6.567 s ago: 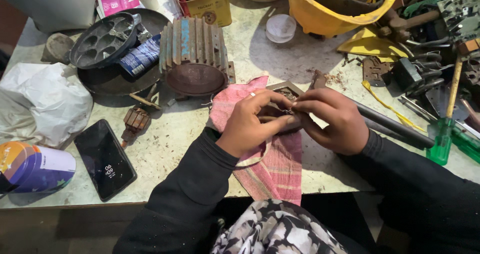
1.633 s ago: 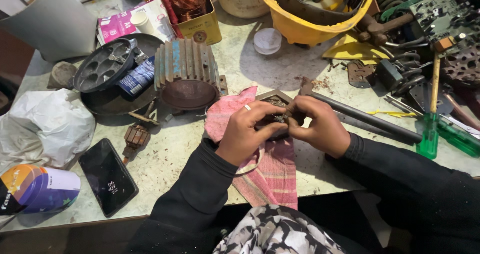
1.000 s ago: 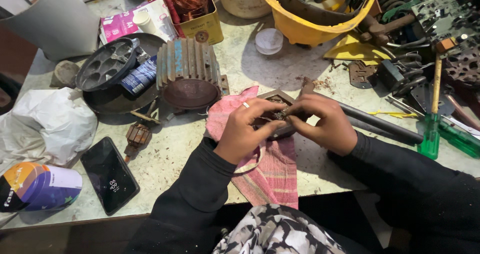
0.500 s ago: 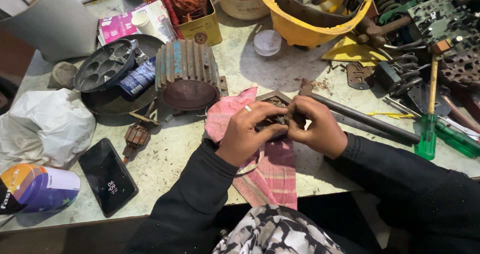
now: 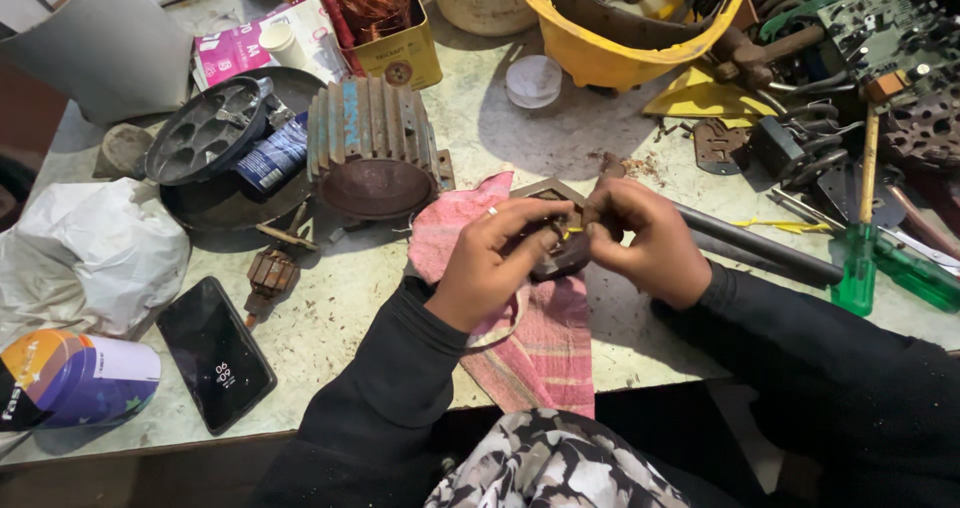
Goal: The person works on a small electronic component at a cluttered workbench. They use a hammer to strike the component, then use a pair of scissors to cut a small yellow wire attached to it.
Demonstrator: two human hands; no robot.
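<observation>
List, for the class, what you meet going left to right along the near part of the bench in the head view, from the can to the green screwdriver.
Colourful can → black phone → small rusty armature → left hand → right hand → green-handled screwdriver.

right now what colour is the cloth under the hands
Pink with faint stripes, the cloth, clearest in the head view.

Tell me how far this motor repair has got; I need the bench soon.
Taken apart already: the ribbed motor housing sits open on the bench, its end cover lies apart, and a small armature lies loose beside the phone. In hand: left hand and right hand both pinch a small dark part over the pink cloth. Nothing looks reassembled, so putting it together seems left.
</observation>
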